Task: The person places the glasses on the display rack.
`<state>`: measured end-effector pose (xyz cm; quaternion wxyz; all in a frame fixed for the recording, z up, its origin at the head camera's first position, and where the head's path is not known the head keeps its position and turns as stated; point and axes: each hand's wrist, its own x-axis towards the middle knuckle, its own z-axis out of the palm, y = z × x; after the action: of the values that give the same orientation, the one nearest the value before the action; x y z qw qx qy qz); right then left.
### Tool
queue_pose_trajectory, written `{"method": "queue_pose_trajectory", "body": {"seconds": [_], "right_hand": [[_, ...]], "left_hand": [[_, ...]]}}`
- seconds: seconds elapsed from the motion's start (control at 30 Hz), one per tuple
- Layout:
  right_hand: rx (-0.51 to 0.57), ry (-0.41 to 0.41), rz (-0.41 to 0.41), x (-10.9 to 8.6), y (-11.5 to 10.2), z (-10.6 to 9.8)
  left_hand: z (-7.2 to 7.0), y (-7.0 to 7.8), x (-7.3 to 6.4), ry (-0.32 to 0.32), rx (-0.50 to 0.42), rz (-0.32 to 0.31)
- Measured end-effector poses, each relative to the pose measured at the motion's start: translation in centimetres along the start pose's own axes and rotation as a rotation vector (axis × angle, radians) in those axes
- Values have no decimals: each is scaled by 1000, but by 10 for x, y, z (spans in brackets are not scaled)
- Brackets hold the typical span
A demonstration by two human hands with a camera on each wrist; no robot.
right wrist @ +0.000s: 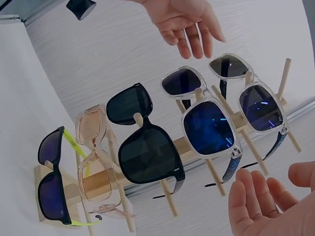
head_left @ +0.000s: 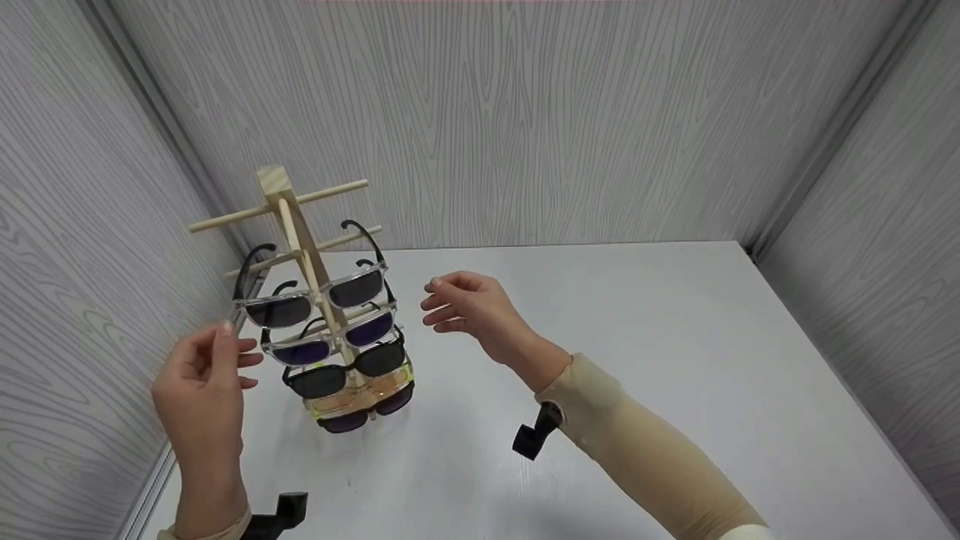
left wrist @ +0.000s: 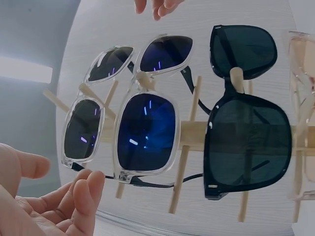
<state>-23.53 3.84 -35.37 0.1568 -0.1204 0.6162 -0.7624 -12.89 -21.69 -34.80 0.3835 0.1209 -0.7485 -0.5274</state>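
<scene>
A wooden display rack [head_left: 274, 182] with crossbars holds several pairs of sunglasses one above another. Highest on it are clear-framed sunglasses [head_left: 279, 311] with grey lenses and dark temples. Below them hang clear-framed sunglasses with blue lenses [left wrist: 146, 132], then black-framed sunglasses [right wrist: 150, 155]. My left hand [head_left: 206, 382] is at the rack's left, near the left end of the highest pair, with fingers loosely bent and nothing held. To the right of the rack, apart from it, hovers my right hand [head_left: 472, 307], thumb near the fingertips, also holding nothing.
Lower on the rack sit peach-tinted glasses [right wrist: 91, 128] and dark-lensed sunglasses with yellow temples [right wrist: 51, 196]. The rack stands on a white table [head_left: 637, 375], close to the left wood-grain panel [head_left: 75, 225]. Another panel [head_left: 510, 127] rises behind.
</scene>
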Motion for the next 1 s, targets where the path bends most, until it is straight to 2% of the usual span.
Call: {"method": "queue_pose_trajectory", "body": {"seconds": [0.17,0.5,0.9,1.0], "right_hand": [[-14,19,8,-8,8,-9],[12,5,13,-23,25,-22],[46,14,34,-46,44,-46],[58,21,39,-52,49,-55]], "left_hand": [[6,-4,-12,4,-28,15],[14,-16,-33,-21,11,15],[25,-20,-52,-129,56,6],[30,-19,-56,-164,35,13]]}}
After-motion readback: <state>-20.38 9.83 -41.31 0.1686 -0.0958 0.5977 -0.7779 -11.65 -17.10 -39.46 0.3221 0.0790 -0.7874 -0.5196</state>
